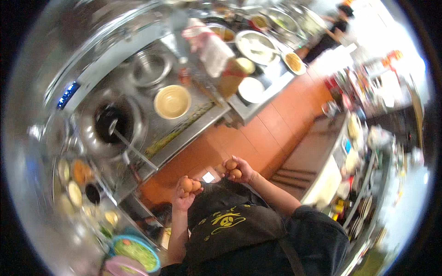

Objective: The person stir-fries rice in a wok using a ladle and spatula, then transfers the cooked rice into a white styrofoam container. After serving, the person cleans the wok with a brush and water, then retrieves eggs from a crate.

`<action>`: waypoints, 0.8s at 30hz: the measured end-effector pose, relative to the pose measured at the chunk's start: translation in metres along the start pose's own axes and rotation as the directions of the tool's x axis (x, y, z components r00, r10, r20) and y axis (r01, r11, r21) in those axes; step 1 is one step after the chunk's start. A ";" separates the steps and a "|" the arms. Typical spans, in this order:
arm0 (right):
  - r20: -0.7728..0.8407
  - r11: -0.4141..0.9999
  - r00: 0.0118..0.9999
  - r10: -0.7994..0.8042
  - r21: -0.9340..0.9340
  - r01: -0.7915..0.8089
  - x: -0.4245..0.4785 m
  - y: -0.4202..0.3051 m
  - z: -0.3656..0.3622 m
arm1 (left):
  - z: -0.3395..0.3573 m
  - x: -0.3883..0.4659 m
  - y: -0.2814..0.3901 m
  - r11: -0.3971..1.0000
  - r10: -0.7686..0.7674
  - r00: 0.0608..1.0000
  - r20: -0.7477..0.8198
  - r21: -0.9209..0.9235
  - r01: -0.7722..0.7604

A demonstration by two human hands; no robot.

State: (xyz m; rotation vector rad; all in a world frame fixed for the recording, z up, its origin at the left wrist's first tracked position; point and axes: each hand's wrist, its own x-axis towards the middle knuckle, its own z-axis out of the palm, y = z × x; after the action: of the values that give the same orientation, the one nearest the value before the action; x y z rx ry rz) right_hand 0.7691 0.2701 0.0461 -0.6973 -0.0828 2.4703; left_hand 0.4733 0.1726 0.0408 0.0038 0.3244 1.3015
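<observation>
Brown eggs (186,185) rest in my left hand (182,199), with at least two showing, held up before my dark apron (221,241). My right hand (246,171) grips more brown eggs (236,173); two are distinct and a blurred third seems to sit at the fingertips. The hands are apart, both over the tiled floor beside the stove. Nearest to my left hand is the handle of a metal ladle (138,151), whose head rests in a dark wok (112,119). Behind the wok area, a beige bowl (172,102) stands on the metal stove top.
A round metal pan (151,68) stands beyond the bowl. Ingredient containers (75,194) and a blue basket of chopped greens (136,253) line the left. Plates and bowls (251,90) crowd the far counter. A co-worker (328,36) stands at the back right. Cluttered shelves (359,193) run along the right.
</observation>
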 end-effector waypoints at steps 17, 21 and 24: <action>-0.168 0.890 0.880 -0.444 -0.195 0.412 0.020 -0.319 -0.084 | 0.074 0.300 -0.108 0.845 -0.515 0.856 -0.045 0.142 0.516; -0.195 0.792 0.934 -0.300 -0.596 0.130 0.092 -0.396 -0.069 | 0.085 0.340 -0.142 0.860 -0.476 0.864 -0.163 0.122 0.496; -0.131 0.717 0.940 -0.315 -0.682 0.145 0.168 -0.408 -0.072 | 0.085 0.358 -0.157 0.884 -0.440 0.883 -0.163 0.094 0.458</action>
State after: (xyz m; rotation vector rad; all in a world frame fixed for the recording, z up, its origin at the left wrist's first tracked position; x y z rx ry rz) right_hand 0.8927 0.6955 -0.0104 -1.1926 -0.9473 2.0579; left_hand 0.7229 0.4839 0.0099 -0.0489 0.4962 0.8155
